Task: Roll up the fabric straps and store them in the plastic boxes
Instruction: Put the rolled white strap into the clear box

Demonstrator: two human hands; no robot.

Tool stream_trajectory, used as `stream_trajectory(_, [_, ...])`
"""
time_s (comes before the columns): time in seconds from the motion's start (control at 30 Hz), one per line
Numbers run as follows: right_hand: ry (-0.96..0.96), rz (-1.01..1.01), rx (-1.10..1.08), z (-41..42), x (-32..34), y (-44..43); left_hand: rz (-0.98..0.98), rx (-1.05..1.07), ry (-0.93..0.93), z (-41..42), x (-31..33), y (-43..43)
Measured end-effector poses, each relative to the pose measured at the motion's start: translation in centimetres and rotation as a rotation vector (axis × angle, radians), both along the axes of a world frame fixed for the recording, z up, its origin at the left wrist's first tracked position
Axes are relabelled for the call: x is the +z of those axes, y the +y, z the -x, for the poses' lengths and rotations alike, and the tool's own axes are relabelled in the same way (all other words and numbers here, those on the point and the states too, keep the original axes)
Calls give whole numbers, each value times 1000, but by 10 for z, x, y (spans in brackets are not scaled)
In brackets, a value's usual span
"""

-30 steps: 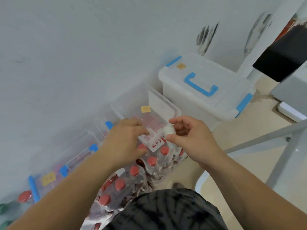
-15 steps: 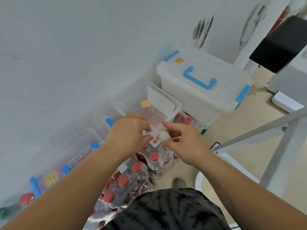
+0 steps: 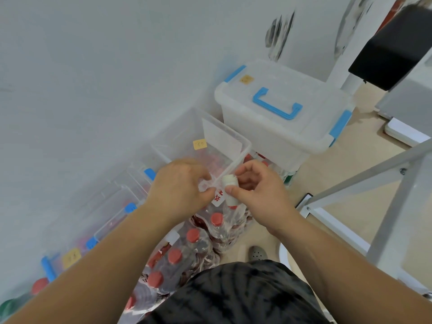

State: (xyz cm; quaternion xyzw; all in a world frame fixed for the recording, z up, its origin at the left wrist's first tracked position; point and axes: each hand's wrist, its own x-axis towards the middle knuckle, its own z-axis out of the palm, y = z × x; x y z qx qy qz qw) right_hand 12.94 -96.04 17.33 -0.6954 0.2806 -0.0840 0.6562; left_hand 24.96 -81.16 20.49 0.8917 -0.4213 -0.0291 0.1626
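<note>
Wall point(image 3: 93, 78): pale, fills the upper left; the boxes line up along its foot.
Floor point(image 3: 327, 206): beige, partly covered by a grey frame point(image 3: 397, 190) at the right edge.
Closed box point(image 3: 282, 113): white plastic with a blue handle and clips, against the wall at the far end of the row; contents hidden by the lid.
Open box point(image 3: 201, 136): clear, lidless, just this side of the closed one; red shapes show dimly through its walls.
Bottles point(image 3: 194, 237): red-capped, shrink-wrapped, under the hands; the nearest are cut off by dark patterned clothing.
Left hand point(image 3: 180, 185): fingers pinched together on the loose end of the strap, over the open box's near corner.
Right hand point(image 3: 254, 185): thumb and fingers clamped on the roll point(image 3: 230, 185).
Strap point(image 3: 218, 195): white with red print, mostly wound into the roll; the print is unreadable.
</note>
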Motion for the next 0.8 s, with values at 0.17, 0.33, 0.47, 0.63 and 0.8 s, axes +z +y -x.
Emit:
stream_trajectory(0.17, [-168, -205, -66, -1, 15, 3, 351, 157, 621, 17, 16, 0])
stream_trajectory(0.33, [-216, -367, -82, -4, 27, 6, 522, 122, 879, 24, 24, -4])
stream_trajectory(0.47, [-198, -355, -108, -7, 25, 7, 488, 76, 851, 18, 22, -2])
stream_trajectory(0.63, [-60, -183, -94, -8, 12, 2, 362, 92, 711, 9, 17, 3])
stream_trajectory(0.8, [23, 21, -62, -10, -2, 3, 151, 116, 485, -6, 19, 6])
